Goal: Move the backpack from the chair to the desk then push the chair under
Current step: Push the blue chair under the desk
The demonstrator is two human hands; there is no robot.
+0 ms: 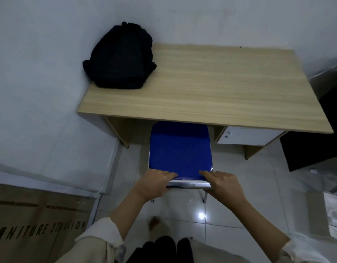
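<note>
Our left hand is closed over the near left part of the chair, fingers curled on top of the blue seat and thumb under the chrome frame at its edge. Our right hand grips the same rail at the near right, fingers laid along the top edge of the cushion, knuckles raised. Both hands clamp the chrome bar; neither is open. Pale sleeves are pushed back from both forearms.

The chair's seat runs lengthwise away from us, its far end already in shadow beneath the front edge of the desk, its near end and two thin metal legs out over the white tiled floor. It sits in the kneehole between the desk's left side panel and a white drawer unit on the right; the drawer is shut and we cannot see into it.

The black backpack stands on the far left corner of the light wood desktop, its base toward us and its top handle pointing away, leaning against the white wall. It is well apart from the chair and from our hands.

A printed cardboard box lies flat at lower left, beside the wall.
</note>
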